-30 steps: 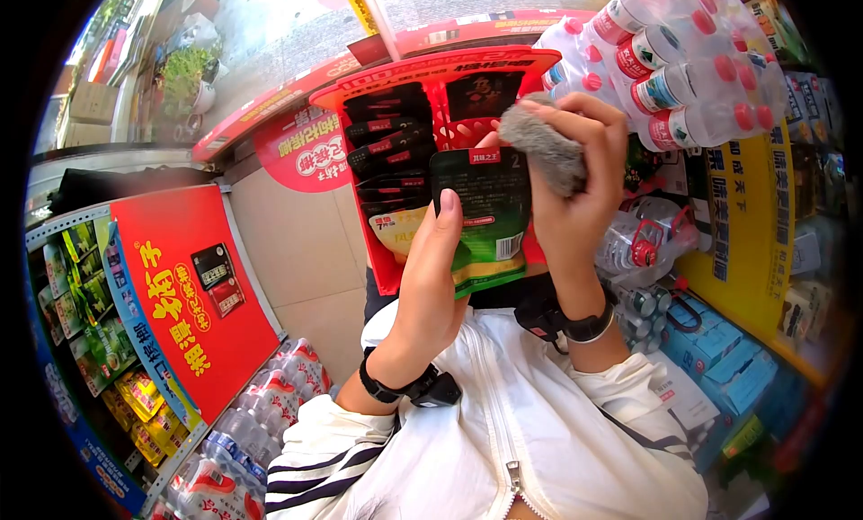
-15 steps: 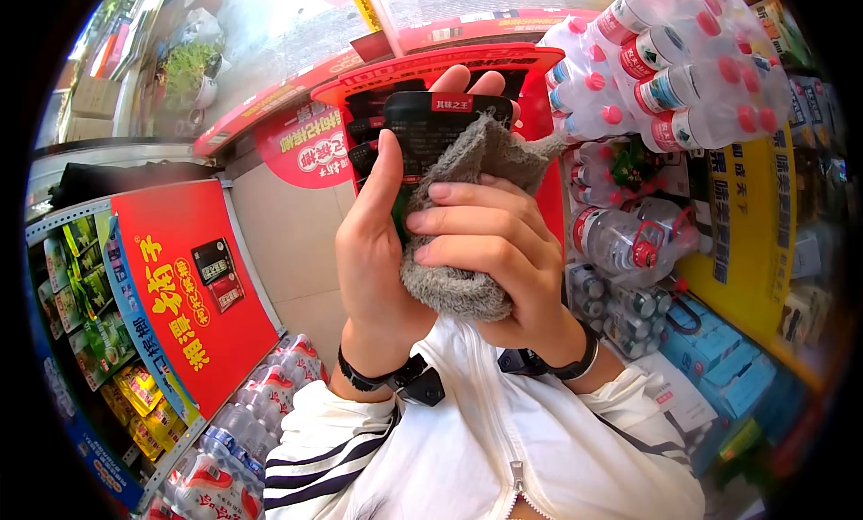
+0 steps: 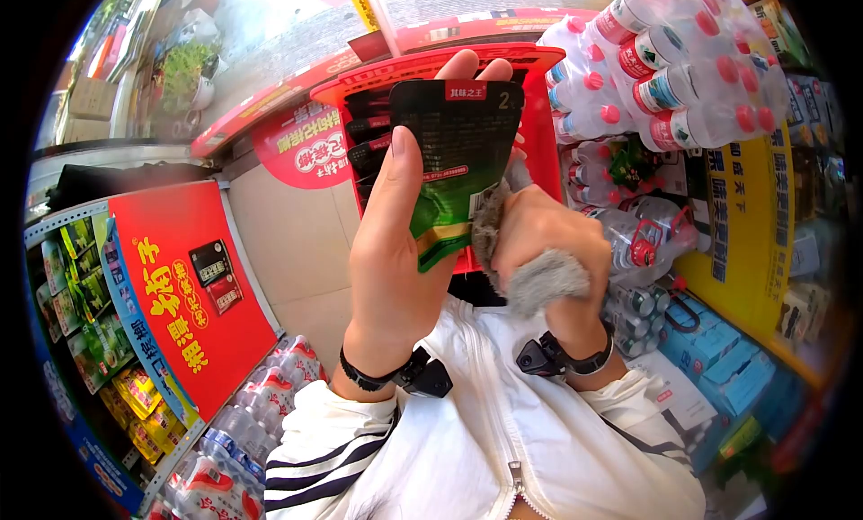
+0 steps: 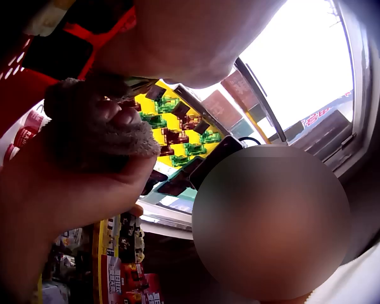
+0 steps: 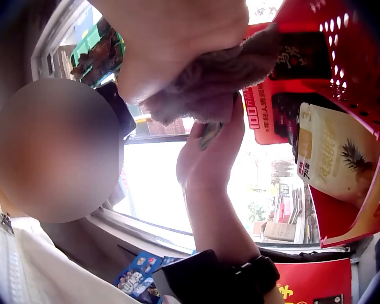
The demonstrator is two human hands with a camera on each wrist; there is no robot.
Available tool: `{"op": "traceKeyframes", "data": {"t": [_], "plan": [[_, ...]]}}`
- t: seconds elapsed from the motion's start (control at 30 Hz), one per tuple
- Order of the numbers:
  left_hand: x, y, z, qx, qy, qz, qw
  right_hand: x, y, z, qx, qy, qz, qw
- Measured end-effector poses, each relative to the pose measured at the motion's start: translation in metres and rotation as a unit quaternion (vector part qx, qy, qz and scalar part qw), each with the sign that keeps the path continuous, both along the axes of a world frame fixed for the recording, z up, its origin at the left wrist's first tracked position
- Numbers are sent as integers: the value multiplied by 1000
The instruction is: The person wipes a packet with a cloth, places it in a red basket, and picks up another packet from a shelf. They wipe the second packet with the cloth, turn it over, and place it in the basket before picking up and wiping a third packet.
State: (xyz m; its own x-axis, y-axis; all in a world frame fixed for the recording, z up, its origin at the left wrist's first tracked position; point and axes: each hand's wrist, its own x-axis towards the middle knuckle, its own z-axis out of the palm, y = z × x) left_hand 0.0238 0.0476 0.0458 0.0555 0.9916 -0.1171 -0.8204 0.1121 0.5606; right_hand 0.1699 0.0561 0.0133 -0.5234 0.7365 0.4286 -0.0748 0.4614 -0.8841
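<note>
My left hand holds a black and green snack packet upright, thumb along its left edge and fingers behind it, two fingertips showing over the top. A fuzzy grey cloth is bunched in my right hand, at the packet's lower right edge. In the right wrist view the cloth hangs across, close to the left hand. The left wrist view shows right-hand fingers curled into the cloth. Behind the packet is a red basket with dark packets inside.
Shrink-wrapped water bottles are stacked on the right, above blue boxes. A red sign panel and bottle packs line the left. A pale pineapple pouch sits in the basket.
The cloth first was beside the packet's upper right, then lay over its front, and now is at its lower right edge. The left hand has raised the packet and kept hold of it.
</note>
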Motion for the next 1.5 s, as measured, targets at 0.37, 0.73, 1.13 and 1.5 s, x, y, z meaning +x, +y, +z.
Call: {"op": "traceKeyframes", "data": {"t": [0.37,0.73,1.13,1.5], "plan": [[7,5,8,11,-35,44,998,-23,-2,13,121,-18,-69,990],[-9,-1,-16,96,249,54,962,33,-18,-12,-286,121,-58,949],[16,-16,-32,141,474,-44,868,38,-1,12,-191,-65,-127,971],[-9,-13,-42,108,551,83,823,52,30,23,-17,-130,-298,946]]}}
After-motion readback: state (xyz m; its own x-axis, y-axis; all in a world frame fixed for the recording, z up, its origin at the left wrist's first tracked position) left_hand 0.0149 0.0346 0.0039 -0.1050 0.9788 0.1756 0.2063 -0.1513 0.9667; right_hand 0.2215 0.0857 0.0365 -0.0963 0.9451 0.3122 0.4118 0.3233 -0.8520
